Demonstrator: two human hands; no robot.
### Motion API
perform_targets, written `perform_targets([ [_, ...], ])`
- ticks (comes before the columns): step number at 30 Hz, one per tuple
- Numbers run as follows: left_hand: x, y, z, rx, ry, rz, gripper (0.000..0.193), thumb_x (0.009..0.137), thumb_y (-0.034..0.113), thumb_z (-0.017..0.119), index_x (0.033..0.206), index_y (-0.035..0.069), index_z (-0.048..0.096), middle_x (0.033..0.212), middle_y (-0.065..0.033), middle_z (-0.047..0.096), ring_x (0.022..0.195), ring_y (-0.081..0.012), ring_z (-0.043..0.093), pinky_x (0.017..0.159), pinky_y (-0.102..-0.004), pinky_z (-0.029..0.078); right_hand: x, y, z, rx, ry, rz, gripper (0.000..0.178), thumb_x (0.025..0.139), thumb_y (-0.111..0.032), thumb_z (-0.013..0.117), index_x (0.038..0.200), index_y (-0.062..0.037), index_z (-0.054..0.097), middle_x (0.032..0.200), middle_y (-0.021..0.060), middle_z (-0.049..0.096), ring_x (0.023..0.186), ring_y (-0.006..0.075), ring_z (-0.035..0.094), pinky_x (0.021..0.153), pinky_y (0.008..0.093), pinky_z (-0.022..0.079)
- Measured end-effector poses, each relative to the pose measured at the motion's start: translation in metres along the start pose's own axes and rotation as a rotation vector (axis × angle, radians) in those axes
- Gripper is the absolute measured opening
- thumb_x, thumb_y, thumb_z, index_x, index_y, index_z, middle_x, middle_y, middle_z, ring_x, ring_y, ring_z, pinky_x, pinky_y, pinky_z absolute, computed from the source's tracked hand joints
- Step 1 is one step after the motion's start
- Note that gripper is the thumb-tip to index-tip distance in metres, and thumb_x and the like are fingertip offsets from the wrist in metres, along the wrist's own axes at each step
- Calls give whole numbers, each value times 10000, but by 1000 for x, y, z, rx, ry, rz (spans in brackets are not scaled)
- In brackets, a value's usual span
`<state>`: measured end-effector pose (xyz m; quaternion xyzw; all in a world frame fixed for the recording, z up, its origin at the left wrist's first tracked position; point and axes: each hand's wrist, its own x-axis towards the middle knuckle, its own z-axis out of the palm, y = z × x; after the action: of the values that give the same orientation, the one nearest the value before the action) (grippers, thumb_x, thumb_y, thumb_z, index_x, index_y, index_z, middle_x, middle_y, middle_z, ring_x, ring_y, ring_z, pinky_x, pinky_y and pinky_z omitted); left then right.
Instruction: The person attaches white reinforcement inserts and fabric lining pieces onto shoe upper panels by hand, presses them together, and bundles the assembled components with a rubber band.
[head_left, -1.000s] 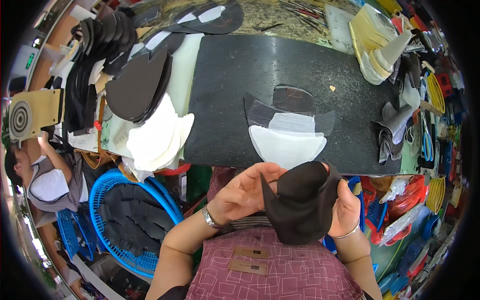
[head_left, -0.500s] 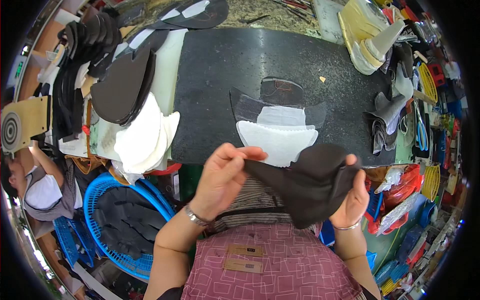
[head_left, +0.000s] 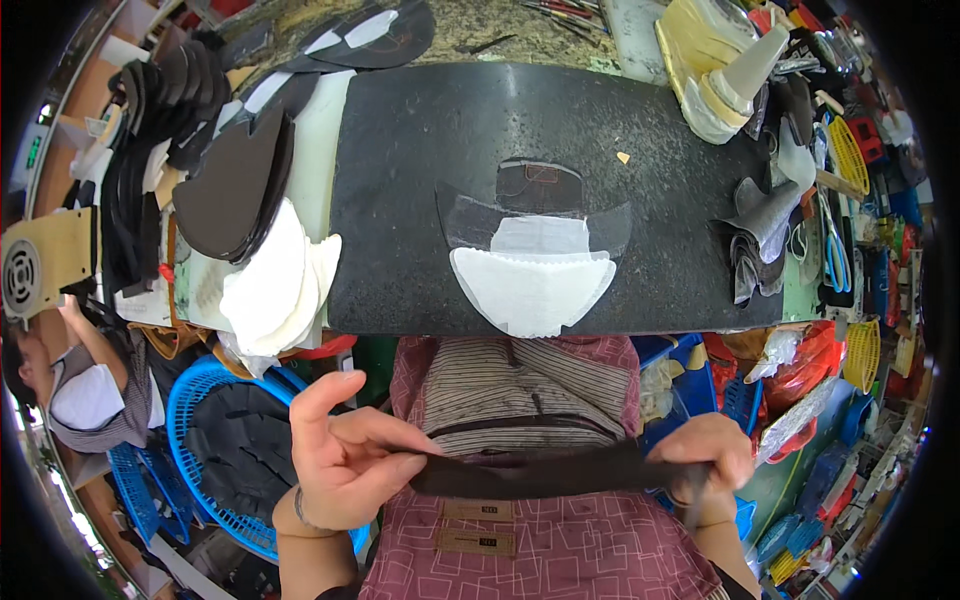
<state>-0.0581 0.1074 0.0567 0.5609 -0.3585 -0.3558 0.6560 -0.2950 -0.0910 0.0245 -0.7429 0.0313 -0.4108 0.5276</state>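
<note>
A dark brown fabric or leather piece [head_left: 530,474] is stretched between my two hands, low over my lap, and shows as a narrow band. My left hand [head_left: 345,455] pinches its left end between thumb and a finger. At the other end my right hand [head_left: 705,458] grips it, slightly smeared by motion. On the black work mat [head_left: 390,180] in front of me lies a dark cut piece [head_left: 465,220] with white backing. A white scalloped-edge piece [head_left: 533,290] overlaps it at the mat's near edge.
Stacked dark brown pieces [head_left: 230,190] and white pieces [head_left: 265,290] lie left of the mat. A blue basket [head_left: 180,430] of black pieces stands below. A glue pot [head_left: 700,70] is at far right, with grey scraps [head_left: 760,240] nearer. A person [head_left: 90,380] sits at left.
Both hands have come down from the mat's edge toward my lap. The brown piece, hanging loosely before, is now drawn out between them into a band.
</note>
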Motion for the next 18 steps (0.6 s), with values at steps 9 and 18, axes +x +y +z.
perform_targets([
  [9, 93, -56, -6, 183, 351, -276, 591, 768, -62, 585, 1277, 33, 300, 810, -62, 586, 618, -64, 561, 527, -182, 462, 35, 77, 27, -144, 375, 887, 47, 807, -27, 605, 810, 19, 617, 633, 12, 586, 540, 47, 508, 495, 191, 413],
  [18, 143, -84, -24, 518, 252, -195, 578, 748, -14, 645, 1250, 46, 366, 724, -19, 563, 588, -44, 543, 533, -181, 458, 68, 111, 25, -167, 314, 928, 110, 797, -87, 637, 775, 10, 589, 605, 5, 574, 529, 35, 500, 460, 186, 394],
])
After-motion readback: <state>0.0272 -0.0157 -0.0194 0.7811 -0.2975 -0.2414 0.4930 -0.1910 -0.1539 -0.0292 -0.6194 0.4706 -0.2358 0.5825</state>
